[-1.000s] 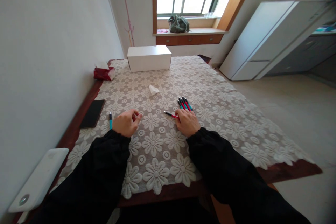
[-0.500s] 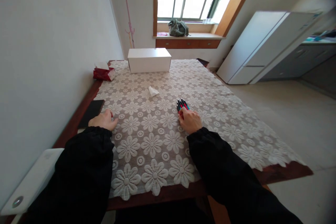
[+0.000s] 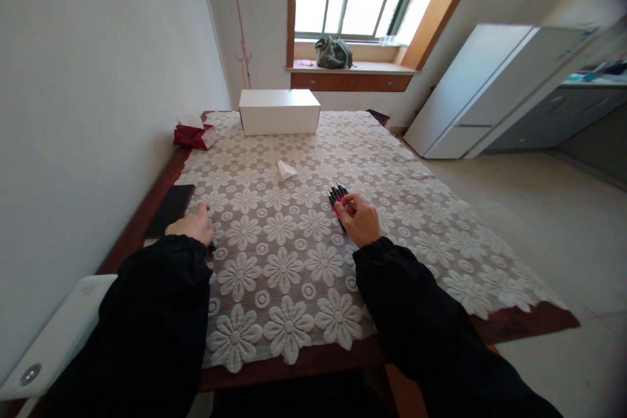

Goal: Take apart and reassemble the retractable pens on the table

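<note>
Several pens (image 3: 336, 194) with black, red and teal parts lie side by side on the lace tablecloth (image 3: 284, 274). My right hand (image 3: 361, 221) is at their right side, thumb and fingers pinched on a pen whose body is mostly hidden. At the left of the table, my left hand (image 3: 192, 225) rests with curled fingers beside a flat black object (image 3: 171, 209), perhaps a phone or notebook. The dark end of a pen (image 3: 212, 247) pokes out below the left fingers; the rest of it is covered by the hand.
A white box (image 3: 279, 114) stands at the far end, with a red tissue pack (image 3: 191, 136) to its left. A crumpled white tissue (image 3: 287, 170) lies mid-table. The wall (image 3: 98, 78) borders the left side. A white device (image 3: 59, 336) is near my left sleeve.
My right hand has shifted slightly right and turned, uncovering more of the pens. A dark pen end now shows under my left hand, whose fingers have moved a little.
</note>
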Tool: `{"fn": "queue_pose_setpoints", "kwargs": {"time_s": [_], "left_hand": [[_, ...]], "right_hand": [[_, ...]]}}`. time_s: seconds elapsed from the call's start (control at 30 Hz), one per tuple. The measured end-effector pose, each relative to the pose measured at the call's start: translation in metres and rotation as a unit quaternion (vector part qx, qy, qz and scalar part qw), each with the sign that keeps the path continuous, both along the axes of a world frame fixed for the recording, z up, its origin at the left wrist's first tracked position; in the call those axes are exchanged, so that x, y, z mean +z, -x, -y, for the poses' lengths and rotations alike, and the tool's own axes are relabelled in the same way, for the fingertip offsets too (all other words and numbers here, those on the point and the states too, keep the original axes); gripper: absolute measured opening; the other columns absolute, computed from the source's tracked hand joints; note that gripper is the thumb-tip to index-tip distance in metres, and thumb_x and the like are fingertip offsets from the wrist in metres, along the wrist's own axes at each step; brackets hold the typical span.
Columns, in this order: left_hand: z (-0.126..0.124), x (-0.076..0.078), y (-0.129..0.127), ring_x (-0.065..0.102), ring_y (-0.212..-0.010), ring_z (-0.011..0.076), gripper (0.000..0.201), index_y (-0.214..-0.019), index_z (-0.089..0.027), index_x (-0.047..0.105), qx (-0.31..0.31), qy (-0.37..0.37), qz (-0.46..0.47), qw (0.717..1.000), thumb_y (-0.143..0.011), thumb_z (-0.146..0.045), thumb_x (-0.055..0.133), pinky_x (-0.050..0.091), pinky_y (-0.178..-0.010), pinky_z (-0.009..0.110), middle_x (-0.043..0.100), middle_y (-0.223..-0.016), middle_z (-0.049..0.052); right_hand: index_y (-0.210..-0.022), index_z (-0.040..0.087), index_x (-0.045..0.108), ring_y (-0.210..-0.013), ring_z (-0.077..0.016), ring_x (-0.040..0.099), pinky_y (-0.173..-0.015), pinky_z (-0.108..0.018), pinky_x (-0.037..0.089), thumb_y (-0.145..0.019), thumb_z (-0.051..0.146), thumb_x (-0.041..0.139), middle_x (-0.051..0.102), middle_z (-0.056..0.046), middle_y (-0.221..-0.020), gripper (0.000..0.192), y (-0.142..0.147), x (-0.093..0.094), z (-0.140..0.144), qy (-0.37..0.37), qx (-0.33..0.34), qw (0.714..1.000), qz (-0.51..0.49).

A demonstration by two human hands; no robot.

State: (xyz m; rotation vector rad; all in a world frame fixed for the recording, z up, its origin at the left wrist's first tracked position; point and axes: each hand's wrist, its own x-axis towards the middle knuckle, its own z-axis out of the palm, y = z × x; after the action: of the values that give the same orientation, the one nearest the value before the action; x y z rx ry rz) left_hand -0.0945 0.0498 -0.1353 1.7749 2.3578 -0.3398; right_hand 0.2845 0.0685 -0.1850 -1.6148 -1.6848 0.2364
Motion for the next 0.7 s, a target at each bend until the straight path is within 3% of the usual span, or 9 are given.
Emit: {"fn": "queue_pose_setpoints", "kwargs": {"time_s": [0.07, 0.13, 0.2, 0.27, 0.37, 0.47, 0.57, 0.63, 0.7], "left_hand": [[-0.001, 0.000, -0.005, 0.071, -0.101, 0.0353, 0.050, -0.140, -0.017, 0.044, -0.014, -0.045, 0.046, 0.998, -0.093, -0.034, 0.045, 0.052, -0.082, 0.044, 0.073, -0.110, 0.019], [-0.001, -0.002, -0.016, 0.072, -0.090, 0.0285, 0.061, -0.148, -0.017, 0.034, -0.048, -0.125, 0.160, 0.978, -0.092, -0.032, 0.050, 0.053, -0.080, 0.039, 0.074, -0.100, 0.013], [0.004, -0.003, -0.033, 0.070, -0.075, 0.0208, 0.077, -0.155, -0.018, 0.019, -0.084, -0.193, 0.330, 0.920, -0.089, -0.032, 0.056, 0.054, -0.071, 0.032, 0.073, -0.094, 0.007], [0.014, -0.006, -0.054, 0.067, -0.064, 0.0164, 0.083, -0.156, -0.021, 0.016, -0.098, -0.184, 0.498, 0.842, -0.087, -0.034, 0.062, 0.052, -0.057, 0.025, 0.073, -0.090, 0.004], [0.031, -0.009, -0.084, 0.068, -0.066, 0.0170, 0.069, -0.141, -0.020, 0.035, -0.093, -0.092, 0.678, 0.724, -0.084, -0.038, 0.070, 0.052, -0.048, 0.022, 0.075, -0.092, 0.007], [0.042, -0.016, -0.102, 0.071, -0.072, 0.0190, 0.046, -0.107, -0.019, 0.047, -0.068, -0.059, 0.748, 0.658, -0.080, -0.041, 0.077, 0.056, -0.052, 0.024, 0.076, -0.094, 0.010], [0.042, -0.026, -0.105, 0.073, -0.079, 0.0213, 0.042, -0.095, -0.019, 0.050, -0.052, -0.069, 0.755, 0.650, -0.076, -0.042, 0.081, 0.059, -0.056, 0.027, 0.076, -0.094, 0.010], [0.038, -0.032, -0.101, 0.072, -0.078, 0.0207, 0.039, -0.092, -0.018, 0.056, -0.061, -0.093, 0.721, 0.684, -0.076, -0.042, 0.081, 0.059, -0.058, 0.028, 0.076, -0.093, 0.009], [0.033, -0.037, -0.095, 0.069, -0.069, 0.0170, 0.032, -0.091, -0.017, 0.064, -0.095, -0.130, 0.652, 0.741, -0.078, -0.042, 0.079, 0.056, -0.055, 0.026, 0.075, -0.090, 0.007]], "right_hand": [[-0.083, 0.022, 0.054, -0.047, -0.0116, 0.038, -0.055, -0.026, 0.029, -0.091, 0.044, 0.059, 0.039, 0.009, -0.052, 0.024, 0.004, 0.001, 0.004, -0.035, 0.025, 0.998, -0.049], [-0.081, 0.022, 0.054, -0.047, -0.0107, 0.035, -0.054, -0.026, 0.028, -0.092, 0.046, 0.059, 0.036, 0.010, -0.052, 0.027, 0.010, 0.001, 0.009, -0.034, 0.079, 0.993, -0.078], [-0.082, 0.022, 0.055, -0.049, -0.0105, 0.035, -0.053, -0.026, 0.028, -0.095, 0.049, 0.056, 0.039, 0.009, -0.054, 0.030, 0.018, 0.002, 0.016, 0.009, 0.163, 0.982, -0.098], [-0.085, 0.021, 0.059, -0.052, -0.0107, 0.039, -0.053, -0.025, 0.029, -0.096, 0.050, 0.055, 0.045, 0.007, -0.058, 0.031, 0.028, 0.003, 0.024, 0.065, 0.256, 0.959, -0.103], [-0.094, 0.019, 0.064, -0.062, -0.0115, 0.049, -0.060, -0.024, 0.036, -0.096, 0.047, 0.058, 0.058, 0.003, -0.070, 0.029, 0.041, 0.005, 0.036, 0.102, 0.362, 0.924, -0.072], [-0.097, 0.020, 0.066, -0.066, -0.0120, 0.053, -0.064, -0.024, 0.038, -0.096, 0.043, 0.061, 0.064, 0.001, -0.076, 0.024, 0.046, 0.007, 0.042, 0.112, 0.409, 0.905, -0.044], [-0.088, 0.020, 0.065, -0.060, -0.0113, 0.051, -0.062, -0.024, 0.037, -0.099, 0.035, 0.056, 0.062, 0.003, -0.068, 0.021, 0.045, 0.006, 0.042, 0.129, 0.407, 0.904, -0.021], [-0.087, 0.020, 0.065, -0.060, -0.0119, 0.053, -0.063, -0.024, 0.037, -0.100, 0.031, 0.053, 0.062, 0.002, -0.067, 0.021, 0.042, 0.004, 0.040, 0.132, 0.390, 0.911, -0.005], [-0.098, 0.020, 0.065, -0.064, -0.0136, 0.056, -0.065, -0.025, 0.038, -0.101, 0.029, 0.050, 0.064, 0.001, -0.071, 0.017, 0.040, 0.002, 0.037, 0.121, 0.367, 0.922, 0.014]]}}
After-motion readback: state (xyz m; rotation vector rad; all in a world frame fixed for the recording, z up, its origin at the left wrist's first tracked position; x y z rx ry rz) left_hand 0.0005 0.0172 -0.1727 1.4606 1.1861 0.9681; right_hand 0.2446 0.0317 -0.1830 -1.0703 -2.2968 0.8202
